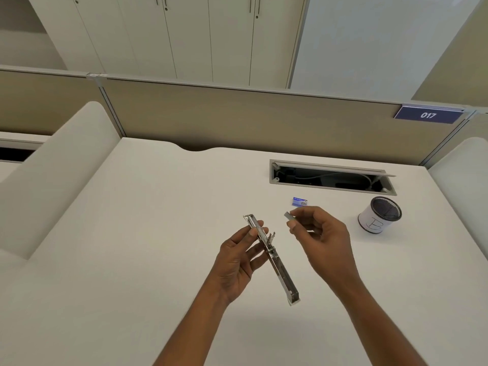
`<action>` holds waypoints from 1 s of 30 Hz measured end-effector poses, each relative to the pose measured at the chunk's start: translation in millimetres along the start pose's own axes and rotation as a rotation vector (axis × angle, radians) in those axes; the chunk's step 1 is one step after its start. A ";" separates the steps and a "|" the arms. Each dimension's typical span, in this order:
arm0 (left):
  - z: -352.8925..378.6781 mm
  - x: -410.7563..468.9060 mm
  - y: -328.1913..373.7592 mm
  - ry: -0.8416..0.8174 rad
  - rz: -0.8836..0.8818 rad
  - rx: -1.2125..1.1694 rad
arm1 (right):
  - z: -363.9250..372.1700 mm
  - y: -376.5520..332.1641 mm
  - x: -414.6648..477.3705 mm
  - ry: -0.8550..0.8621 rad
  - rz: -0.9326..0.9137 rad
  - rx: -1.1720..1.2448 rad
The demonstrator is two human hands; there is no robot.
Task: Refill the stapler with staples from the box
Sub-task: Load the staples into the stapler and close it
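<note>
My left hand [239, 257] holds a metal stapler [280, 270] swung fully open, so it lies in one long line above the white desk [132, 233]. The stapler's far end points away from me, past my fingertips. My right hand [320, 233] pinches a small grey strip of staples [288, 215] between thumb and forefinger, just right of the stapler's far half and apart from it. A small blue staple box [299, 201] lies on the desk just beyond my right hand.
A white pen cup [375, 220] with a black mesh top stands to the right. An open cable hatch [330, 178] is sunk into the desk behind the box. A beige partition [237, 114] with a blue "017" sign [429, 115] closes the back.
</note>
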State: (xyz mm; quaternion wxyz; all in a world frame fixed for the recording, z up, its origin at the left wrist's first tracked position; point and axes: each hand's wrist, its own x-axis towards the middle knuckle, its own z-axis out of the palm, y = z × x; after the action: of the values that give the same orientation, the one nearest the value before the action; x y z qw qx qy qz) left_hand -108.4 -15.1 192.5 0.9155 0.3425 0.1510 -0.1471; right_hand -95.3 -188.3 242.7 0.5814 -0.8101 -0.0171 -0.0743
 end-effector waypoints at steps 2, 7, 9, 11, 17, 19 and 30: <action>1.0 -2.4 1.5 -0.018 -0.006 0.013 | 3.5 -4.0 2.3 -0.056 -0.040 -0.011; 2.4 -5.4 6.0 -0.042 -0.005 0.040 | 7.1 -8.8 5.4 -0.173 -0.077 0.013; 2.0 -6.5 7.5 -0.045 -0.002 0.047 | 8.0 -8.3 7.7 -0.207 -0.077 0.021; 2.0 -6.7 8.0 -0.049 0.001 0.058 | 7.3 -7.3 11.8 -0.228 -0.064 0.023; 3.0 -7.6 9.5 -0.077 0.014 0.091 | 0.3 -11.0 20.4 -0.370 -0.109 -0.084; 3.6 -7.7 9.2 -0.072 0.012 0.089 | -0.7 -11.4 21.4 -0.381 -0.175 -0.149; 0.4 -5.5 2.4 -0.051 -0.008 0.062 | 4.2 2.6 23.4 -0.387 -0.181 -0.140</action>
State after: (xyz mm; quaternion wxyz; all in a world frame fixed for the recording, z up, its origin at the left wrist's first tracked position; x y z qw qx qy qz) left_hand -112.4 -12.7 196.3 0.9075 0.3662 0.1244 -0.1639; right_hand -71.4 -186.5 242.2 0.5004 -0.8429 -0.1956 0.0295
